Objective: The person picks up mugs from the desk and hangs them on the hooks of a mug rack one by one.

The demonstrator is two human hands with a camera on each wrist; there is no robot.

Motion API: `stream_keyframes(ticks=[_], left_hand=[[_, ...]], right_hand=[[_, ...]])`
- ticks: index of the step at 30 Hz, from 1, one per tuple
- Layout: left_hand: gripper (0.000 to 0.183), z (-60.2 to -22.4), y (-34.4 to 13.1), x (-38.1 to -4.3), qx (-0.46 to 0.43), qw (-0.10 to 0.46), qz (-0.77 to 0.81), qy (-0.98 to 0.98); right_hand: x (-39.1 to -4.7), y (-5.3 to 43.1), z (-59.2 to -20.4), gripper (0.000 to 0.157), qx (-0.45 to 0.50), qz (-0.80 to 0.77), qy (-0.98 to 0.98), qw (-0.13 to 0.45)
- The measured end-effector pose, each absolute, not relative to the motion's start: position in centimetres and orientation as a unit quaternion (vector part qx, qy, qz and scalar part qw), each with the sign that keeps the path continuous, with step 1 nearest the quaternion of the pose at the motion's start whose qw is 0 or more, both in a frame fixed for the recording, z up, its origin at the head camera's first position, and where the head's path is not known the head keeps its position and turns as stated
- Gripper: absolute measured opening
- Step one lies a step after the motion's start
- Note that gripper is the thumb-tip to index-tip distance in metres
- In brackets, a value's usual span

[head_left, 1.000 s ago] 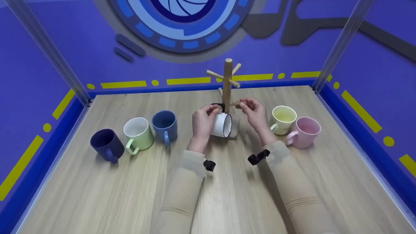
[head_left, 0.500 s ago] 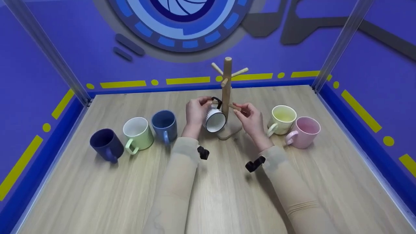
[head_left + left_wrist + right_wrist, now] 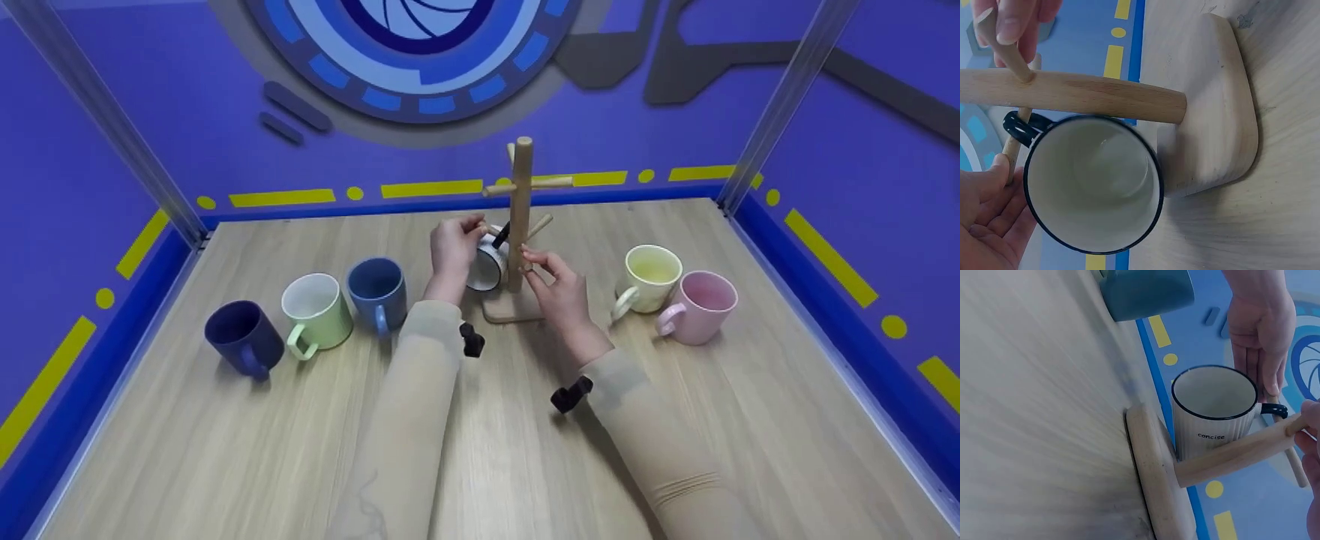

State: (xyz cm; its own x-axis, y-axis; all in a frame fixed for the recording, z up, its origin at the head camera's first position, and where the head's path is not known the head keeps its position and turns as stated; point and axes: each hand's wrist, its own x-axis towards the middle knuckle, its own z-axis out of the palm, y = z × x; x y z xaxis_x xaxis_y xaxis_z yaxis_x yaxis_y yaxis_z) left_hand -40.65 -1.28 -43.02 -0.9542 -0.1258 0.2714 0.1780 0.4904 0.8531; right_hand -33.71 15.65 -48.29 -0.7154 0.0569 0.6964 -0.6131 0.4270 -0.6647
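A wooden mug tree [image 3: 520,217] stands upright, its post rising from a flat base [image 3: 1224,112]. One of its lower pegs carries a white ribbed mug [image 3: 1210,427] by its black handle [image 3: 1026,129]; "concise" is printed on its side. The mug's black-rimmed mouth tips toward the left wrist camera. My left hand [image 3: 451,251] pinches the end of that peg [image 3: 1011,153] between thumb and fingers. With thumb and fingertips, my right hand [image 3: 564,294] pinches another lower peg [image 3: 1008,48] at the front of the post.
To the left stand a navy mug [image 3: 244,337], a light green mug [image 3: 322,319] and a blue mug [image 3: 379,292]. A pale yellow mug [image 3: 651,277] and a pink mug [image 3: 699,309] stand at the right. Purple panels [image 3: 300,165] wall in the table.
The mug tree has turned clockwise as seen from above. The white mug swung from the front round to the left with my left hand; my right hand moved from the right side toward the front.
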Motion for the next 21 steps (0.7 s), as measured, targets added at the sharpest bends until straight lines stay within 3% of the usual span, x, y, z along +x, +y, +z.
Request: stream_keyframes(ticks=[9, 13, 17, 21], left_hand=[[0.022, -43.3, -1.0, -40.5, -0.017, 0.17, -0.497, -0.851], [0.024, -44.1, -0.7, -39.3, -0.044, 0.261, -0.491, -0.83], [0.021, -45.8, 0.3, -37.1, -0.133, 0.367, -0.507, -0.769], [0.021, -47.5, 1.1, -35.5, -0.241, 0.332, -0.539, -0.736]], right_hand=[[-33.7, 15.4, -48.2, 0.016, 0.167, 0.476, -0.797, 0.332], [-33.7, 15.4, -48.3, 0.016, 0.171, 0.469, -0.798, 0.338], [-33.7, 15.4, -48.5, 0.016, 0.178, 0.471, -0.79, 0.352], [-33.5, 15.8, -48.4, 0.017, 0.185, 0.446, -0.802, 0.351]])
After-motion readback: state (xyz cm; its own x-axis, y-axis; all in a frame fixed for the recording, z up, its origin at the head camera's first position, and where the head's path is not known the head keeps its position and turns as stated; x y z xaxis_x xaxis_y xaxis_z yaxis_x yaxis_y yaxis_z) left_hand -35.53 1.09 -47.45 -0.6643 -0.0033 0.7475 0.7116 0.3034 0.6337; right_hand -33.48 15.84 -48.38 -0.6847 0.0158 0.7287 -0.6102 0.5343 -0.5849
